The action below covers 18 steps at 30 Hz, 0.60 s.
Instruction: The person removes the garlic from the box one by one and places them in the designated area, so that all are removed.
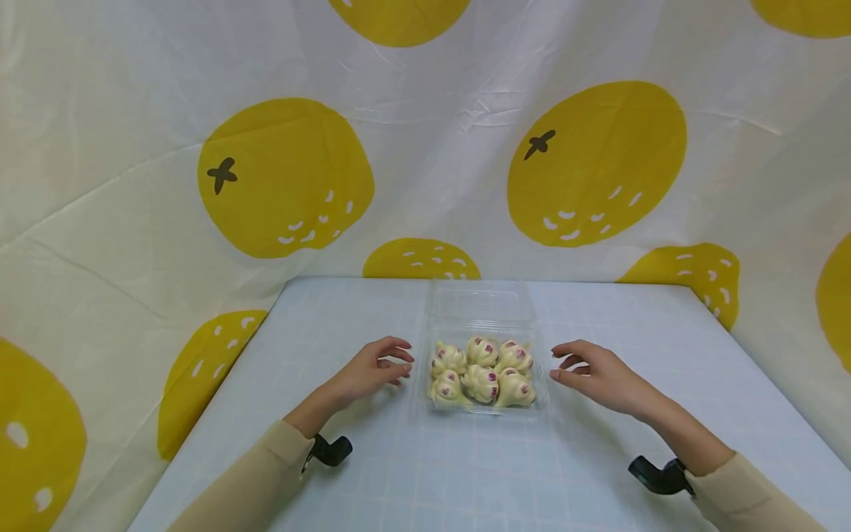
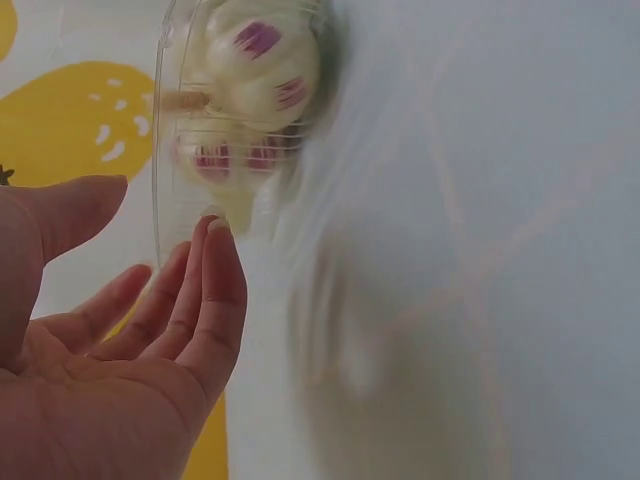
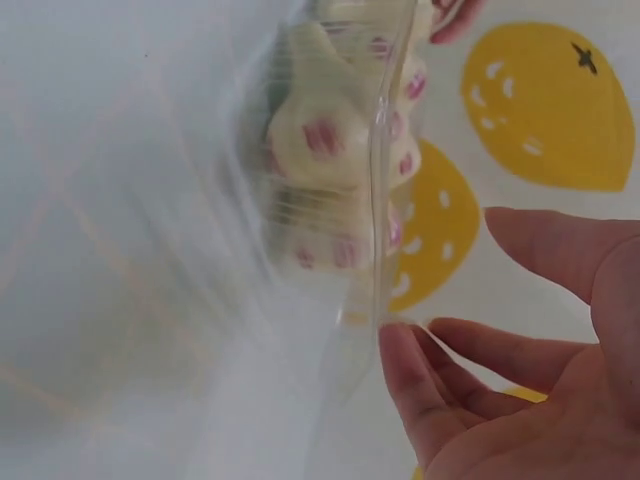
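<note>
A clear plastic clamshell box (image 1: 541, 399) lies on the table with its lid (image 1: 482, 303) folded back toward the far edge. Several pale garlic bulbs (image 1: 480, 383) with purple marks sit in its base in two rows. Just left of the box, my left hand (image 1: 372, 368) hovers with loosely bent fingers and holds nothing. My right hand (image 1: 601, 375) mirrors it on the right side, thumb and fingers apart. In the left wrist view the fingertips (image 2: 222, 245) come close to the box wall; from the right wrist, the fingers (image 3: 405, 365) also appear near the rim. Whether they touch it, I cannot tell.
A pale blue checked cloth covers the table (image 1: 479, 473). Behind and to the sides hangs a white curtain (image 1: 439, 148) printed with yellow fruit. Each wrist carries a black camera mount (image 1: 330, 449) below a beige sleeve (image 1: 249, 476).
</note>
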{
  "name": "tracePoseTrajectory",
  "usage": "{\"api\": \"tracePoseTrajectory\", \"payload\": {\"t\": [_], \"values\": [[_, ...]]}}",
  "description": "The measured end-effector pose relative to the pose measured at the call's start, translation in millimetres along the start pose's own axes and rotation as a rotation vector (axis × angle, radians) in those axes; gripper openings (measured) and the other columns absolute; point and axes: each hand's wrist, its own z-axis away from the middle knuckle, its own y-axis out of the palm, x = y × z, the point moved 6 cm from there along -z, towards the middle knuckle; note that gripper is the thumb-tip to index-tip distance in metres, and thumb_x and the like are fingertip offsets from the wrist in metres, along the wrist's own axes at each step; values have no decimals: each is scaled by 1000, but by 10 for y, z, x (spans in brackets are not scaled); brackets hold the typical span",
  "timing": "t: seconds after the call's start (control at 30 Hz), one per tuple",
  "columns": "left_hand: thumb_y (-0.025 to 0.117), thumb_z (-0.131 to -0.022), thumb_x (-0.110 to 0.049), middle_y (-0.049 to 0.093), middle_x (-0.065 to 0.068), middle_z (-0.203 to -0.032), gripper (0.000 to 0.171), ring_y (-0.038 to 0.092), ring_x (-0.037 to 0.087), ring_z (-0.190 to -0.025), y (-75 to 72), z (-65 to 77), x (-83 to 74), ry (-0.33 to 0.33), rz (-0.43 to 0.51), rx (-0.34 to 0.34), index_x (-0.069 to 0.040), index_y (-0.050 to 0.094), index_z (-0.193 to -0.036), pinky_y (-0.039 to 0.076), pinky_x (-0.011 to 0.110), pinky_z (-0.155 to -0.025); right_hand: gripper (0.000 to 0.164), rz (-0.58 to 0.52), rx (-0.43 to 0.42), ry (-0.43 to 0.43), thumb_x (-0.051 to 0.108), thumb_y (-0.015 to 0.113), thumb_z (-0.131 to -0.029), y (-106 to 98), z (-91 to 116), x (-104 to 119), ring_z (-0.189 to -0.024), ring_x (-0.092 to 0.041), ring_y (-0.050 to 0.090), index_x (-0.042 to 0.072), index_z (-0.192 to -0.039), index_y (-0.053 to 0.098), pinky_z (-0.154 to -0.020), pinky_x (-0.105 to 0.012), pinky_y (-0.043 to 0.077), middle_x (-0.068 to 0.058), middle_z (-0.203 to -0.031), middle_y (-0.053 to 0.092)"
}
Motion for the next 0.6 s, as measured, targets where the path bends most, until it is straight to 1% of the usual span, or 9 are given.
{"api": "tracePoseTrajectory", "payload": {"t": [0.17, 0.3, 0.43, 0.6], "values": [[66, -101, -12, 59, 21, -134, 51, 71, 29, -104, 7, -154, -23, -10, 15, -30, 4, 45, -145, 62, 38, -86, 51, -13, -2, -17, 29, 69, -99, 27, -104, 69, -113, -32, 64, -5, -136, 57, -92, -46, 59, -23, -133, 61], [65, -102, -14, 58, 21, -132, 52, 70, 29, -104, 57, -273, -14, -30, 45, -35, 5, 44, -146, 62, 37, -87, 53, -16, 39, -17, 26, 69, -99, 101, -188, 155, -115, -35, 65, -9, -137, 55, -94, -47, 58, -24, -132, 62], [66, -101, -14, 60, 19, -125, 52, 69, 26, -101, 93, -355, 13, -57, 72, -53, 6, 46, -144, 62, 37, -85, 56, 9, 81, -5, 26, 69, -98, 181, -282, 256, -114, -37, 65, -12, -136, 54, -93, -49, 58, -27, -132, 62], [66, -100, -7, 61, 18, -111, 45, 66, 21, -89, 111, -398, 32, -84, 120, -73, 10, 52, -139, 63, 34, -78, 57, 22, 96, 18, 25, 70, -96, 245, -381, 313, -114, -41, 65, -16, -133, 54, -92, -51, 58, -31, -131, 61]]}}
